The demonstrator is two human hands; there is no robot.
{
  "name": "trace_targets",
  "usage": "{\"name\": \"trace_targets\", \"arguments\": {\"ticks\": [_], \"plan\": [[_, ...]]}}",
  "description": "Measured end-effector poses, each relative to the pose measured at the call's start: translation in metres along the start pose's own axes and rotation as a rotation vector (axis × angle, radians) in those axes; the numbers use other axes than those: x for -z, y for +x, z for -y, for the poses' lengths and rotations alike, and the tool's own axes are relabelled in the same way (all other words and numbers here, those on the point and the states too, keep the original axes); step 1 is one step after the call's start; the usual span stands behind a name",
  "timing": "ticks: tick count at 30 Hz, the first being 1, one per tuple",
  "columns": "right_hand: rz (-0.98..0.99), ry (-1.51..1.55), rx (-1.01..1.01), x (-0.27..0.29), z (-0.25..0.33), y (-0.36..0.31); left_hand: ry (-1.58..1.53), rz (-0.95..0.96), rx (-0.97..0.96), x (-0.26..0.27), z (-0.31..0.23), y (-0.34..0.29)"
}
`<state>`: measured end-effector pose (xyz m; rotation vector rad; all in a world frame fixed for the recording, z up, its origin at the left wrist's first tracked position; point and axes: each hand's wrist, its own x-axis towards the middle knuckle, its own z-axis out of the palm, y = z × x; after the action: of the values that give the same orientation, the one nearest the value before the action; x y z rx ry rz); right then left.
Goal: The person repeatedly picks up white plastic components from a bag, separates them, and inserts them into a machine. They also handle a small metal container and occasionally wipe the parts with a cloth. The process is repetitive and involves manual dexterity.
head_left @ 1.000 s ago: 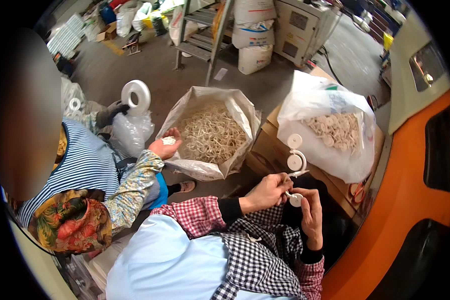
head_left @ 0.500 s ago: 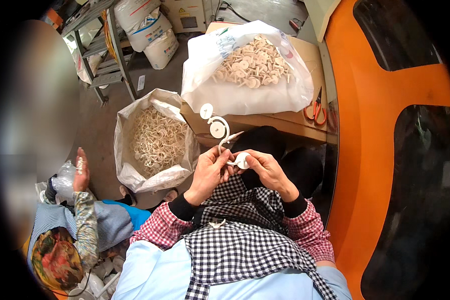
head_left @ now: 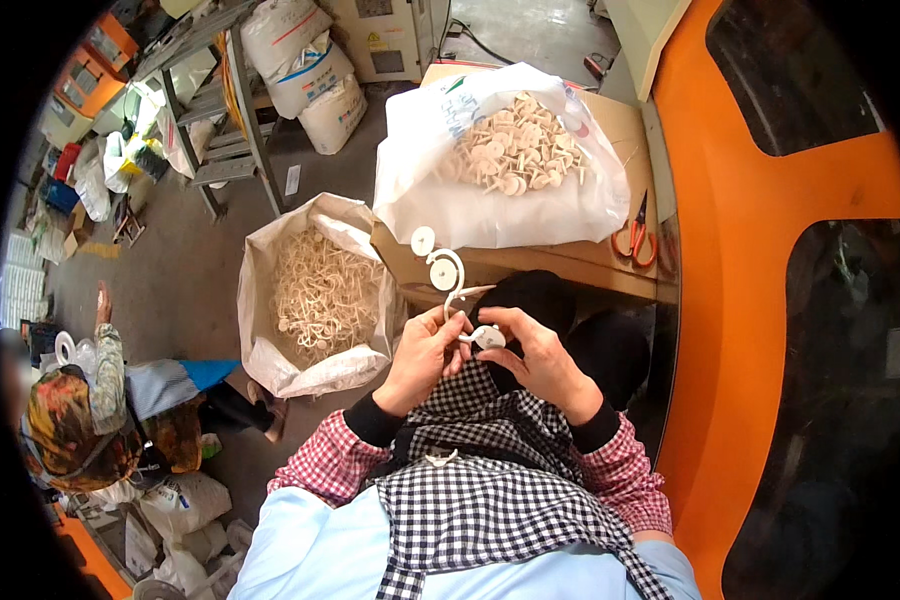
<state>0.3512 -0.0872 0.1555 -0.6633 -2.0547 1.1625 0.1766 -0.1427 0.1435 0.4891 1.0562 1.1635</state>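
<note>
My left hand (head_left: 422,355) pinches a curved white plastic piece (head_left: 457,268), a thin stem with round discs along it. Two of its discs stick up beyond my fingers, toward the bags. At the near end of the piece, a white disc (head_left: 489,338) sits between the thumb and forefinger of my right hand (head_left: 542,362), which hold it by its rim. Both hands are close together above my lap, over a black-and-white checked apron (head_left: 470,510). A small white scrap (head_left: 441,459) lies on the apron.
Ahead, a white bag (head_left: 500,215) of disc-headed pieces lies on cardboard, beside red-handled scissors (head_left: 637,240). An open sack (head_left: 270,365) of thin curved scraps stands on the floor to the left. An orange machine panel (head_left: 740,250) rises at right. Another person (head_left: 75,425) is at far left.
My right thumb and forefinger have spread to the disc's rim, and its face has turned. The view has shifted, and the person at left now appears lower and farther left.
</note>
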Motion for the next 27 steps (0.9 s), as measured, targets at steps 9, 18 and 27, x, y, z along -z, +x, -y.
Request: {"name": "trace_targets", "arguments": {"ticks": [9, 18, 27], "plan": [[0.016, -0.391, 0.258, -0.002, -0.002, 0.004, -0.144, 0.064, 0.120, 0.006, -0.015, -0.003], [-0.182, -0.290, 0.309, -0.009, -0.026, 0.023, -0.186, 0.016, 0.045, 0.005, -0.018, -0.002], [-0.096, -0.014, 0.142, -0.010, -0.007, 0.035, -0.112, 0.011, -0.016, 0.007, -0.026, -0.005]]}}
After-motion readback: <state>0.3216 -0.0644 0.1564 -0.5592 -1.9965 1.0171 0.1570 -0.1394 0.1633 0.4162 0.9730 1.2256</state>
